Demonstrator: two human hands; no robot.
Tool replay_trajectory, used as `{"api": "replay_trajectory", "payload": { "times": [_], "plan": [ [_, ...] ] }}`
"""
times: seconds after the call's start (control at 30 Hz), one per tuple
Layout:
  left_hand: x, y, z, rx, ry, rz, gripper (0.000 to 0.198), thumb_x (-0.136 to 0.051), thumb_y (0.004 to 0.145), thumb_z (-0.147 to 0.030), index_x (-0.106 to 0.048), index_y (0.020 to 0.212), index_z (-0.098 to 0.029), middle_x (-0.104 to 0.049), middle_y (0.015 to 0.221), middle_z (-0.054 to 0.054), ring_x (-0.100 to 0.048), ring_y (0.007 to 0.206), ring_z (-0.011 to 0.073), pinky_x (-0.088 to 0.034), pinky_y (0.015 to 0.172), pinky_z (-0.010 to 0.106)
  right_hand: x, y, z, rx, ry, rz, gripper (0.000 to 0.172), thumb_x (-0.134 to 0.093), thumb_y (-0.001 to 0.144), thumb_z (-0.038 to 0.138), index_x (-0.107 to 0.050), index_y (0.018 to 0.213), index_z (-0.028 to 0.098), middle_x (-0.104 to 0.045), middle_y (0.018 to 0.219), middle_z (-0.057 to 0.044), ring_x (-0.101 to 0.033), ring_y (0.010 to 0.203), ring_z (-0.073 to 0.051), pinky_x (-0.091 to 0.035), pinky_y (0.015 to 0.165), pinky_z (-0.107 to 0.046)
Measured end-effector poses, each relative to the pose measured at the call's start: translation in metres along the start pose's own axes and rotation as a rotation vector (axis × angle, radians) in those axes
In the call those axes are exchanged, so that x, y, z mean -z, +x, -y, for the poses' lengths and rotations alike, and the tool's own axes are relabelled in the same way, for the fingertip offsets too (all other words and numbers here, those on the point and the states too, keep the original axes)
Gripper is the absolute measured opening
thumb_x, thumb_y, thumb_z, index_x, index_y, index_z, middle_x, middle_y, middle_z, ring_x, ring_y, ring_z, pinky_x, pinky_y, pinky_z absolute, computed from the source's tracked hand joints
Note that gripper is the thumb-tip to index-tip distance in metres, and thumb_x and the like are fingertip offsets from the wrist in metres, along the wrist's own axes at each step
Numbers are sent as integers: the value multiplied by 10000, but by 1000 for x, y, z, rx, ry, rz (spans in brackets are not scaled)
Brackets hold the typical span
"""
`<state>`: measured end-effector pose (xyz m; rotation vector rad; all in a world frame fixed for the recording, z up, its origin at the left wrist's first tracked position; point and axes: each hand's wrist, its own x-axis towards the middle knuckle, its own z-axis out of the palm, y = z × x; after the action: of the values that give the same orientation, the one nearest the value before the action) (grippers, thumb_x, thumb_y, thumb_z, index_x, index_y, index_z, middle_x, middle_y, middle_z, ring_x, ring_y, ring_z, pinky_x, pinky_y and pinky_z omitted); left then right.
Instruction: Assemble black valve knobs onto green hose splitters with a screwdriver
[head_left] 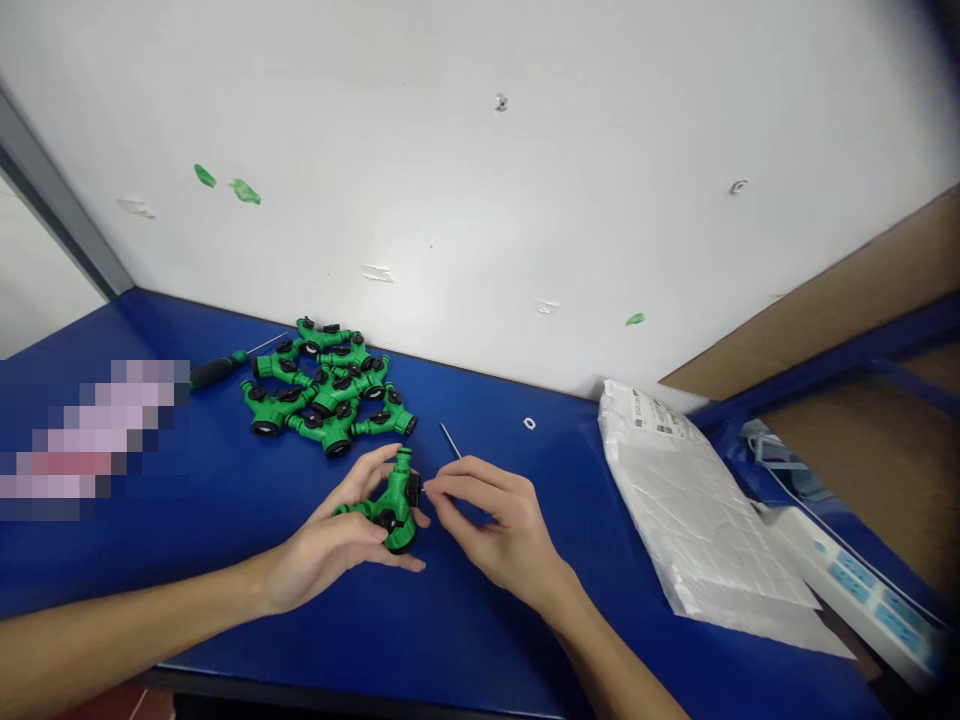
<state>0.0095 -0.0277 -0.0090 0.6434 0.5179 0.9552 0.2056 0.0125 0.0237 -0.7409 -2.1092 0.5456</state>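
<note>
My left hand (330, 540) is closed around a green Y-shaped hose splitter (399, 500) with black valve knobs, held above the blue table. One spigot of the splitter points up, and a black knob faces right. Close to that knob, my right hand (495, 520) has its thumb and fingertips pinched together. Something thin and small shows at those fingertips, too small to name. Just behind the right hand a thin metal rod (450, 439) is seen, its lower end hidden by the fingers. Several more green hose splitters (330, 390) lie in a cluster behind my left hand.
A screwdriver (217, 371) with a dark handle lies left of the cluster. A small white ring (529, 424) rests on the blue table (495, 400). To the right are a white plastic bag (697, 510) and a power strip (862, 590). A white wall (450, 200) rises behind.
</note>
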Motion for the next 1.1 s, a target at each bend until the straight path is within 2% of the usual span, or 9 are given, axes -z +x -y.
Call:
{"api": "replay_trajectory", "payload": {
  "times": [0.23,0.37,0.53,0.7,0.87,1.1],
  "plan": [
    [1,0,2,-4,8,17,597,-570,798,-131,-476,1323,-400,-362,1410,20,-455,1183,316,-472,930,644,-2,0,1,-48,64,45,181,-552,913,151,-725,877,193,-715,806,-60,-672,661,-139,-551,601,-239],
    [1,-1,3,-7,10,6,601,-575,795,-130,-480,1321,-406,-343,1431,8,-444,1195,318,-474,933,636,-4,-2,1,-91,89,42,134,-584,899,148,-705,942,189,-716,770,-43,-673,662,-138,-554,623,-239],
    [2,-1,4,-20,18,-2,609,-579,799,-136,-470,1334,-406,-320,1453,11,-436,1219,331,-475,936,629,-6,-5,0,-140,87,33,116,-608,891,157,-695,824,196,-726,746,-29,-670,654,-137,-542,636,-236],
    [3,-2,4,-20,46,7,628,-577,812,-132,-443,1356,-414,-312,1470,16,-461,1211,321,-468,951,628,-4,-3,2,-171,87,57,137,-598,902,170,-698,811,197,-727,748,-29,-665,650,-139,-530,634,-240],
    [4,-3,6,-20,106,-6,677,-573,803,-83,-424,1362,-435,-267,1502,8,-486,1183,300,-492,939,605,1,-2,5,-159,37,133,160,-564,912,141,-688,823,192,-711,762,-34,-645,653,-136,-501,623,-243],
    [0,-4,8,-27,218,-45,716,-584,778,-89,-400,1365,-456,-186,1551,-20,-431,1230,310,-490,947,565,0,-7,7,-140,-73,171,204,-506,909,104,-671,825,190,-681,781,-46,-620,647,-139,-482,619,-254]
  ]
}}
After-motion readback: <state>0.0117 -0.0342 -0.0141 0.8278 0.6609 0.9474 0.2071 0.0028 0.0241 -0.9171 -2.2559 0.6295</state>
